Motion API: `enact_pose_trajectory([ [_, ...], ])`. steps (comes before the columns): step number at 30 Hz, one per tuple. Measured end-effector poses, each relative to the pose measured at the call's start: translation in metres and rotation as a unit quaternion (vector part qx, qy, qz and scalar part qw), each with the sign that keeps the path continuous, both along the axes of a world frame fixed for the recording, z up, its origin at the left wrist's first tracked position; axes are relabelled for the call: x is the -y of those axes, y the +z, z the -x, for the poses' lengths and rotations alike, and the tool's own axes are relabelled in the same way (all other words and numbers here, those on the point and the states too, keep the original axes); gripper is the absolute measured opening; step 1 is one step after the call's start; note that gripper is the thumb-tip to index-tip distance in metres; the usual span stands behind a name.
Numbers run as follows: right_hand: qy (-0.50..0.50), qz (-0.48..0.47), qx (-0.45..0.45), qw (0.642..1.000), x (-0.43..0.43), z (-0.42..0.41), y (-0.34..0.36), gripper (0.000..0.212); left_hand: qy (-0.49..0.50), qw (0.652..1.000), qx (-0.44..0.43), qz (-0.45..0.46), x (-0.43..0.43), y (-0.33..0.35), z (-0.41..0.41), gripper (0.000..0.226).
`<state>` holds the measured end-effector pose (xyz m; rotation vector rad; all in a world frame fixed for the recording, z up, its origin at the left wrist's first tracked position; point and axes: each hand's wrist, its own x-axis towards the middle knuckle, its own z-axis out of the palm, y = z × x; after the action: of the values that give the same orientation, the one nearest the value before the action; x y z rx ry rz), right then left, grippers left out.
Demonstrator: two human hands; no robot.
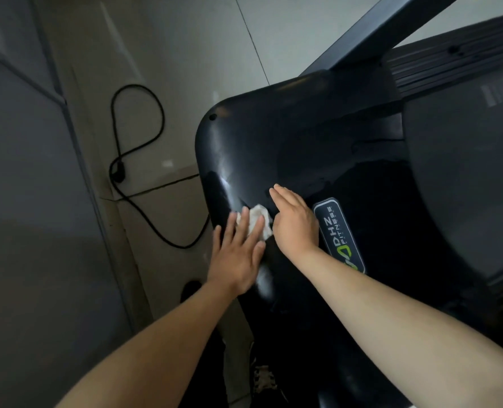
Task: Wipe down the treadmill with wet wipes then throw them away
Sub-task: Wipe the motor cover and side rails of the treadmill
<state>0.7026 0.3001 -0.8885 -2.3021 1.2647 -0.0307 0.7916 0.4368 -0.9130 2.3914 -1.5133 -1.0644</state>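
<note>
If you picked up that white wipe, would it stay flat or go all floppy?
Probably floppy: the wipe is crumpled into soft folds under the flat fingers of the left hand. It likely weighs very little, being just a thin scrunched sheet. It should slide easily when pushed, since the black treadmill cover looks smooth and glossy.

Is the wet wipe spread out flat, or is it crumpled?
Crumpled. The wet wipe is a bunched white wad with folds, pressed on the treadmill cover under the straight fingers of the left hand.
</note>
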Motion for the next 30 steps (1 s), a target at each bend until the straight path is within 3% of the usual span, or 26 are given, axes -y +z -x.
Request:
enact_pose_trajectory([
  [2, 0.004, 0.035, 0.042, 0.998, 0.003, -0.001, -0.008, 0.055, 0.058, 0.998, 0.002, 0.002, 0.013, -0.007, -0.024, 0.057],
  [6, -0.026, 0.063, 0.034, 0.997, 0.023, -0.019, -0.017, 0.049, 0.143, 0.989, -0.032, 0.011, 0.035, -0.018, -0.065, 0.056],
  [8, -0.048, 0.063, 0.031, 0.996, 0.029, -0.027, -0.021, 0.048, 0.088, 0.995, -0.017, 0.036, 0.031, -0.021, -0.065, 0.056],
  [12, -0.086, 0.018, 0.045, 0.995, 0.028, -0.028, -0.018, 0.045, -0.163, 0.979, 0.026, 0.122, 0.011, -0.024, -0.044, 0.055],
  [14, -0.090, 0.013, 0.043, 0.995, 0.032, -0.024, -0.014, 0.043, -0.184, 0.973, 0.030, 0.138, 0.018, -0.025, -0.050, 0.054],
  [18, -0.082, 0.084, 0.048, 0.992, 0.041, -0.023, -0.018, 0.040, -0.099, 0.984, 0.073, 0.126, 0.047, -0.031, -0.080, 0.054],
  [23, -0.091, 0.141, 0.104, 0.980, 0.047, -0.020, -0.039, 0.036, 0.054, 0.992, 0.037, 0.105, 0.074, -0.032, -0.096, 0.054],
  [25, -0.091, 0.155, 0.126, 0.976, 0.048, -0.018, -0.044, 0.037, 0.008, 0.991, 0.044, 0.124, 0.071, -0.033, -0.089, 0.055],
  [28, -0.103, 0.152, 0.145, 0.972, 0.045, -0.019, -0.047, 0.039, -0.170, 0.966, 0.082, 0.175, 0.052, -0.035, -0.070, 0.058],
  [30, -0.108, 0.155, 0.151, 0.970, 0.044, -0.020, -0.048, 0.039, -0.184, 0.960, 0.092, 0.190, 0.047, -0.038, -0.067, 0.056],
])
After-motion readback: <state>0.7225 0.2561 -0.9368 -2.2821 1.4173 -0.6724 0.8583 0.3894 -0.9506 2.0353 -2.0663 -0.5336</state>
